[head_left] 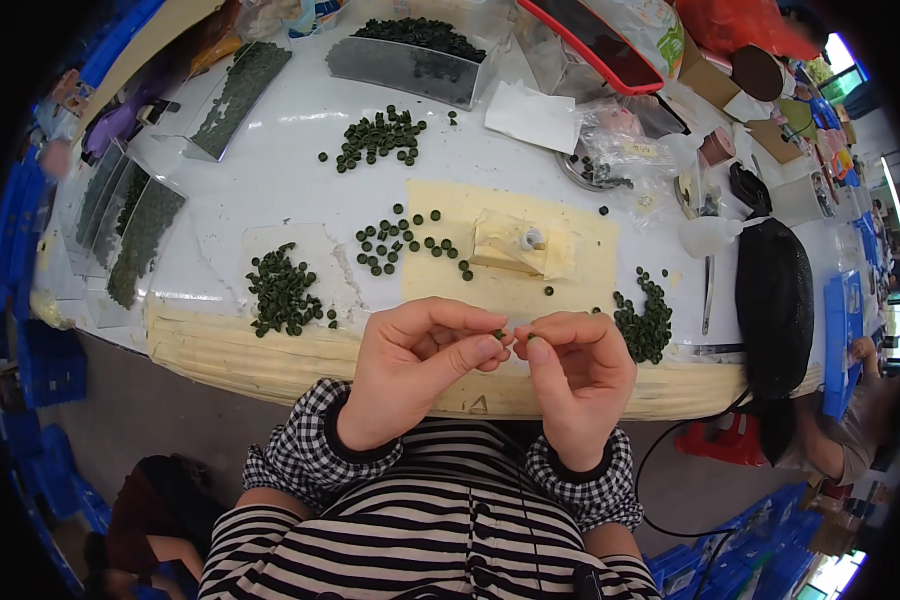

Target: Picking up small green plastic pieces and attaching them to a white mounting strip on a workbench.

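My left hand (410, 362) and my right hand (582, 372) meet over the table's front edge, fingertips almost touching. Between the left thumb and forefinger shows a bit of a small dark green part (500, 334). The right thumb and forefinger pinch another tiny green part (532, 337), mostly hidden by the fingers. Just beyond the hands stands a cream block fixture (505, 250) with a small pale fitting on top, set on a yellow sheet (435, 290). Loose round green parts (378, 245) lie left of the fixture. A pile of green parts (645, 320) sits beside my right hand.
More green parts lie in a left pile (282, 290) and a far pile (380, 138). Clear bins (405, 70) of them line the back and left. A red-cased phone (595, 45), white paper (532, 115), tweezers (708, 295) and a black bag-like object (773, 305) are further right.
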`<state>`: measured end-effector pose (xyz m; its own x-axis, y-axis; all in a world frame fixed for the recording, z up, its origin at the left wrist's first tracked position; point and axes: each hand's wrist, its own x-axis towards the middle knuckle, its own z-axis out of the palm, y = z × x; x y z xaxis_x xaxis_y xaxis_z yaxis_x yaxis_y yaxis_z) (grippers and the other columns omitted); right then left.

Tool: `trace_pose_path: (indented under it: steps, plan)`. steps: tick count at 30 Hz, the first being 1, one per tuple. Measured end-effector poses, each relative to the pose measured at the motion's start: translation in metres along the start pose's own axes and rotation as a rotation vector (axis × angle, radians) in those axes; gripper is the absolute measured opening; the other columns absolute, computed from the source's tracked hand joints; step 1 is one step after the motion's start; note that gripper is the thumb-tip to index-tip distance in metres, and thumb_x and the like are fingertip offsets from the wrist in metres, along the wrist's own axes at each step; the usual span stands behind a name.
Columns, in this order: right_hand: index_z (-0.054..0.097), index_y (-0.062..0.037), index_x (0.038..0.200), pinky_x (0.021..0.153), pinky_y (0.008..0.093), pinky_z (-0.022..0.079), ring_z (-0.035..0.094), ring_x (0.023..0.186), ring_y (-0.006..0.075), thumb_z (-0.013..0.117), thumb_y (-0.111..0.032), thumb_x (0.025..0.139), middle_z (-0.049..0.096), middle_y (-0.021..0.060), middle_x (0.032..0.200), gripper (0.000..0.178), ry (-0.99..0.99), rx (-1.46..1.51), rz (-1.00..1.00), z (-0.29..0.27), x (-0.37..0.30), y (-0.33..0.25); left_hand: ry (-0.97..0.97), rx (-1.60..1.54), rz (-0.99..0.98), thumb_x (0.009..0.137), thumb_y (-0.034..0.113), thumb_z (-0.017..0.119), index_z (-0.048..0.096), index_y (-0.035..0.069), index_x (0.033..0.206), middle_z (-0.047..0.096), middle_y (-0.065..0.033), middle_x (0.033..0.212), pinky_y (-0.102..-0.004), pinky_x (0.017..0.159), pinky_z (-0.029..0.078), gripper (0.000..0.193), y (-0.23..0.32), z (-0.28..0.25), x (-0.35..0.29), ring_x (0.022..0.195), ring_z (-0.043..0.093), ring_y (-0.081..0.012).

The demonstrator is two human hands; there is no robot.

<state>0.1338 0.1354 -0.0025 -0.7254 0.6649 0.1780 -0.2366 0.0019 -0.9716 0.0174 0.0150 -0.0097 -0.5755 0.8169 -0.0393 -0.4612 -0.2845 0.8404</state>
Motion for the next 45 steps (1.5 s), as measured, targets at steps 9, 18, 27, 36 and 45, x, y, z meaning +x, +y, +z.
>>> trace_pose_path:
  steps: [9,18,27,36,45]
  plan:
    - [0.067,0.0028,0.092,0.075,0.0250,0.049,0.060,0.082,0.0130,0.070,0.003,0.084,0.066,0.0073,0.089,0.008,0.015,-0.058,0.004,-0.001,0.005,0.004,-0.023,0.042,-0.027,0.090,-0.003,0.064,0.063,-0.005,0.105,0.070,-0.0157,0.098,-0.0277,0.079,0.058,0.015,0.001,0.000,0.001,0.088,0.070,-0.0185]
    - [0.067,0.0026,0.092,0.073,0.0254,0.046,0.059,0.081,0.0150,0.070,0.005,0.082,0.064,0.0084,0.090,0.010,-0.017,-0.140,-0.120,0.004,0.004,0.006,-0.025,-0.023,-0.036,0.090,-0.001,0.065,0.065,-0.006,0.103,0.071,-0.0145,0.095,-0.0259,0.079,0.058,0.014,0.000,-0.001,0.002,0.088,0.070,-0.0170]
    - [0.068,0.0026,0.093,0.072,0.0252,0.046,0.059,0.081,0.0155,0.068,0.007,0.082,0.065,0.0088,0.089,0.012,-0.007,-0.186,-0.140,0.006,0.003,0.007,-0.002,-0.039,-0.055,0.090,0.000,0.065,0.065,-0.006,0.101,0.071,-0.0147,0.095,-0.0259,0.078,0.059,0.012,0.002,-0.001,0.002,0.086,0.070,-0.0172]
    - [0.069,0.0020,0.092,0.068,0.0251,0.047,0.061,0.077,0.0166,0.070,0.007,0.080,0.065,0.0098,0.087,0.014,0.025,-0.280,-0.243,0.007,0.004,0.010,0.007,-0.045,-0.065,0.091,0.003,0.065,0.065,-0.006,0.101,0.071,-0.0141,0.093,-0.0256,0.077,0.059,0.013,0.002,0.000,0.002,0.085,0.070,-0.0166]
    - [0.071,0.0006,0.093,0.062,0.0265,0.050,0.063,0.072,0.0197,0.075,0.010,0.071,0.066,0.0098,0.084,0.024,0.089,-0.561,-0.515,0.015,0.002,0.006,-0.009,-0.030,-0.048,0.092,0.006,0.066,0.066,-0.005,0.101,0.071,-0.0126,0.092,-0.0246,0.075,0.058,0.014,0.001,-0.002,0.002,0.081,0.069,-0.0142]
